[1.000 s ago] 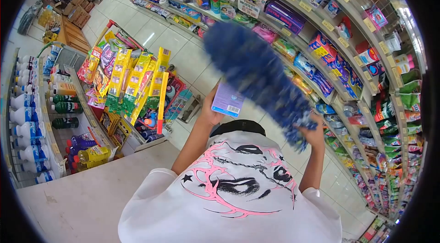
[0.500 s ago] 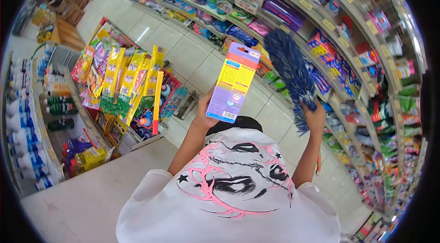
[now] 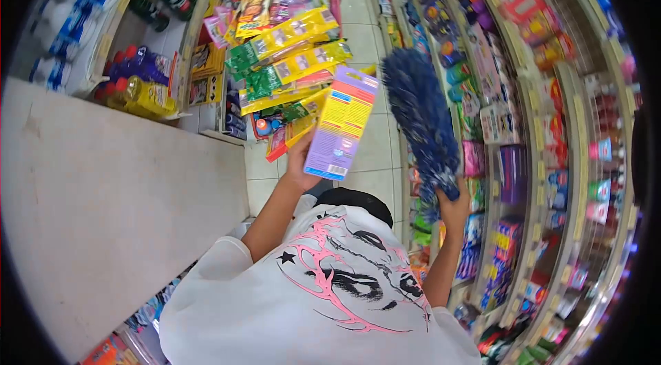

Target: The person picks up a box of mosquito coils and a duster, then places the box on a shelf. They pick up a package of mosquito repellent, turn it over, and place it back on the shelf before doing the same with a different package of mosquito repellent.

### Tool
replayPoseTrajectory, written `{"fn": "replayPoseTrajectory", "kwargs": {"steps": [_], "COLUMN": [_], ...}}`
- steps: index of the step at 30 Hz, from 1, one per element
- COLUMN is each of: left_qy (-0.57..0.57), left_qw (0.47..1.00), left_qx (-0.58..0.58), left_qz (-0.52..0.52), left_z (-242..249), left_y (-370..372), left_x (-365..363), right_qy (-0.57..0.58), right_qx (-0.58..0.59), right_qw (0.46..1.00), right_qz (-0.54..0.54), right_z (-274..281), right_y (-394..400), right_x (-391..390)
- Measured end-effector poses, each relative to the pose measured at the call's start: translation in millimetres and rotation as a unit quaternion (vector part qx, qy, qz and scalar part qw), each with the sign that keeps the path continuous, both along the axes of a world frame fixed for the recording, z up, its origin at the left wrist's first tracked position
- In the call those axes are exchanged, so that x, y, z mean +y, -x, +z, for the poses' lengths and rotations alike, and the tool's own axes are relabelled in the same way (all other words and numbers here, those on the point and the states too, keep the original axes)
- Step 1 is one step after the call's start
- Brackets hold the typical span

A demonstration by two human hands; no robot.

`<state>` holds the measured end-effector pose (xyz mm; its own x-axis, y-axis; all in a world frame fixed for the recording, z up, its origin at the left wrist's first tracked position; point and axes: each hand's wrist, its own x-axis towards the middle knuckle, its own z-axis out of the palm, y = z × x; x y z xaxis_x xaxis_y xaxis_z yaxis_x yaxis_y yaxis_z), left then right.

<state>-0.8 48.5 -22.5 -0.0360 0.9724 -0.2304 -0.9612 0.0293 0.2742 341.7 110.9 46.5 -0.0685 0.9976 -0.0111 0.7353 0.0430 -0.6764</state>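
In my left hand (image 3: 297,164) is a flat purple, orange and yellow box (image 3: 342,124), upright, with a hang hole at its top and a barcode near the bottom. The fingers are closed behind its lower left edge and partly hidden. My right hand (image 3: 453,203) is wrapped round the lower part of a dark blue fluffy duster (image 3: 418,114). The duster's bushy head points up and slightly left. Box and duster are held apart in front of my body.
Yellow and green packets (image 3: 292,35) lie piled on a display just beyond the box. A wide pale panel (image 3: 124,207) is at my left, below bottles (image 3: 141,66) on a shelf. Long stocked shelves (image 3: 509,158) run along the right. Tiled floor (image 3: 361,28) lies between.
The view has turned left, so the packet display is now right behind the box and the aisle runs straight ahead. Both hands keep hold of the box and the duster.
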Motion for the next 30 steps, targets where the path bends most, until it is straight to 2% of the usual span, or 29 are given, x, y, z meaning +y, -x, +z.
{"fn": "replayPoseTrajectory", "kwargs": {"steps": [2, 3, 5, 6, 8, 11, 13, 18, 21, 26, 28, 30], "left_qy": [-0.032, -0.063, -0.006, -0.011, -0.002, -0.056, -0.026, 0.069, 0.083, 0.116, 0.106, 0.101], "left_qw": [0.997, 0.992, 0.972, 0.971, 0.941, 0.917, 0.906, 0.888, 0.901, 0.909, 0.911, 0.918], "left_qx": [-0.018, -0.031, -0.008, -0.01, 0.05, 0.063, 0.069, 0.111, 0.129, 0.161, 0.185, 0.196], "left_qz": [0.061, 0.104, 0.233, 0.24, 0.333, 0.391, 0.417, 0.44, 0.405, 0.367, 0.354, 0.329], "left_z": [-6, -8, -9, -7, 5, 26, 14, -2, -9, -7, -1, 6], "left_y": [28, 42, 68, 80, 102, 126, 144, 153, 148, 138, 138, 133], "left_x": [-10, -14, -21, -25, -31, -27, -21, -10, -9, 6, 17, 29], "right_qy": [-0.002, -0.042, -0.114, -0.146, -0.15, -0.147, -0.127, -0.065, -0.079, -0.131, -0.11, -0.104], "right_qx": [0.039, 0.029, -0.016, -0.052, -0.049, -0.076, -0.078, -0.042, -0.098, -0.107, -0.134, -0.161], "right_qw": [0.994, 0.985, 0.957, 0.938, 0.91, 0.887, 0.859, 0.851, 0.854, 0.871, 0.895, 0.896], "right_qz": [0.102, 0.163, 0.268, 0.309, 0.383, 0.43, 0.49, 0.52, 0.505, 0.46, 0.411, 0.4], "right_z": [-7, -6, 9, 21, 3, -4, -23, -75, -87, -75, -67, -60], "right_y": [32, 53, 113, 145, 192, 265, 295, 327, 328, 323, 321, 317], "right_x": [49, 73, 111, 126, 164, 193, 207, 223, 224, 204, 200, 200]}}
